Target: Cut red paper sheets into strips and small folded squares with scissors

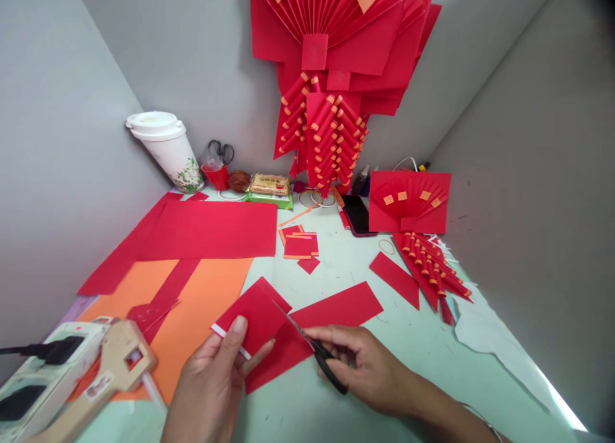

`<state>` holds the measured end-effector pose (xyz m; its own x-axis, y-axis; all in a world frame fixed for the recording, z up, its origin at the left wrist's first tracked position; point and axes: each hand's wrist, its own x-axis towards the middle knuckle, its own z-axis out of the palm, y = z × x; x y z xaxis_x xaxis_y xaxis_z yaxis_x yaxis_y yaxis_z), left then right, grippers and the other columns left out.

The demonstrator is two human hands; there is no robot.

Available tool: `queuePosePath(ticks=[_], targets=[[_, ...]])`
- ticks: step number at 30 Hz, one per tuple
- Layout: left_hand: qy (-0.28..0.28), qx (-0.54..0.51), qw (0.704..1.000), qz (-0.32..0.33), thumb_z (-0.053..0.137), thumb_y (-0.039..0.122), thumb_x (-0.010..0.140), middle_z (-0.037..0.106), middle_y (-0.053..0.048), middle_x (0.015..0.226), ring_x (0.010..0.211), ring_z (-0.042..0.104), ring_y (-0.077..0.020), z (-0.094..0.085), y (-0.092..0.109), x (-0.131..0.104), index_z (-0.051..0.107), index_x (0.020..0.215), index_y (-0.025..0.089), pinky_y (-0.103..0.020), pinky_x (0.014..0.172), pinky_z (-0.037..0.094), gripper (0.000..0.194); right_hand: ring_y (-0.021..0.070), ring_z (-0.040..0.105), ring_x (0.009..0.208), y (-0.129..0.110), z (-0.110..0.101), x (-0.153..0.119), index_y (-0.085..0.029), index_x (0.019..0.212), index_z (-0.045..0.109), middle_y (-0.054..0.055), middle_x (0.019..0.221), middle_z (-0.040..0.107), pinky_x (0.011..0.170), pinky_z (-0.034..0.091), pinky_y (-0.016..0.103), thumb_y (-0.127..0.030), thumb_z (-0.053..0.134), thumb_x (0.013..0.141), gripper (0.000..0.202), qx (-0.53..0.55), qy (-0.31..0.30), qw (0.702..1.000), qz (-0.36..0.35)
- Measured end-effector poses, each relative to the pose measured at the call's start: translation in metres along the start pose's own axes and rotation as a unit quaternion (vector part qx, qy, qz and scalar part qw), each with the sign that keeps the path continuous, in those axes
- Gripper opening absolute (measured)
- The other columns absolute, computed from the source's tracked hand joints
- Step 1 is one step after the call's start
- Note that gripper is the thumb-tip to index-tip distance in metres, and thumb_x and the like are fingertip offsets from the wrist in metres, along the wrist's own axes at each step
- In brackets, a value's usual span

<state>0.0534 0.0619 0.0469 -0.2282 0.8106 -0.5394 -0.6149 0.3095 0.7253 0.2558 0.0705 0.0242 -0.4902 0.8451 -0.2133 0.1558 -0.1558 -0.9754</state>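
Observation:
My left hand [218,372] pinches a red paper square [257,308] by its lower left side, thumb on top, where a white strip runs along the edge. In my right hand [360,366] is a pair of black-handled scissors [328,364]. The blades point up and left and lie against the right side of the square; whether they are parted I cannot tell. Beneath both hands a long red paper strip [341,305] lies slantwise on the pale green table [408,392].
Orange paper [202,315] and large red sheets [221,228] lie left. A glue gun [115,360] and power strip [33,372] stand front left. Small red squares [301,245] lie mid-table. A lidded cup [166,148], phone [359,214] and red fan decorations [408,203] are farther back.

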Motion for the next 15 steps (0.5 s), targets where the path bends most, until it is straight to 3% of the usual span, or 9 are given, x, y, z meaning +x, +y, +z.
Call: queuePosePath(ticks=[3, 7, 11, 15], targets=[[0.004, -0.004, 1.0, -0.001, 0.09, 0.028, 0.059, 0.057, 0.007, 0.052, 0.047, 0.051, -0.0069, 0.0008, 0.0003, -0.0001, 0.064, 0.059, 0.02, -0.014, 0.051, 0.055, 0.027, 0.0093, 0.051, 0.059, -0.0005, 0.0007, 0.0004, -0.021, 0.122, 0.068, 0.0, 0.079, 0.065, 0.054, 0.043, 0.019, -0.016, 0.061, 0.079, 0.044, 0.0, 0.002, 1.0, 0.013], [-0.007, 0.023, 1.0, 0.006, 0.088, 0.033, 0.062, 0.056, 0.007, 0.048, 0.047, 0.052, -0.0085, 0.0009, -0.001, 0.0007, 0.062, 0.054, 0.02, -0.02, 0.057, 0.059, 0.03, 0.0086, 0.044, 0.057, -0.001, 0.0008, 0.0011, -0.021, 0.121, 0.069, -0.001, 0.075, 0.06, 0.05, 0.037, 0.019, -0.019, 0.064, 0.078, 0.043, -0.014, 0.007, 1.0, 0.019], [-0.018, 0.046, 0.999, -0.002, 0.084, 0.036, 0.069, 0.071, 0.001, 0.069, 0.065, 0.067, -0.017, -0.0006, -0.0038, 0.0014, 0.072, 0.072, 0.021, -0.027, 0.061, 0.062, 0.02, 0.009, 0.045, 0.058, -0.0007, 0.0009, 0.0013, -0.018, 0.122, 0.067, 0.0, 0.077, 0.06, 0.051, 0.037, 0.02, -0.02, 0.063, 0.078, 0.044, -0.004, 0.009, 1.0, 0.015], [-0.02, 0.055, 0.998, -0.013, 0.083, 0.036, 0.07, 0.076, -0.003, 0.081, 0.079, 0.071, -0.0239, -0.0018, -0.005, 0.0002, 0.074, 0.08, 0.022, -0.031, 0.064, 0.063, 0.019, 0.0089, 0.045, 0.057, -0.0009, 0.0011, 0.0007, -0.019, 0.123, 0.067, 0.0, 0.078, 0.061, 0.051, 0.037, 0.02, -0.019, 0.063, 0.079, 0.044, -0.006, 0.011, 1.0, 0.013]])
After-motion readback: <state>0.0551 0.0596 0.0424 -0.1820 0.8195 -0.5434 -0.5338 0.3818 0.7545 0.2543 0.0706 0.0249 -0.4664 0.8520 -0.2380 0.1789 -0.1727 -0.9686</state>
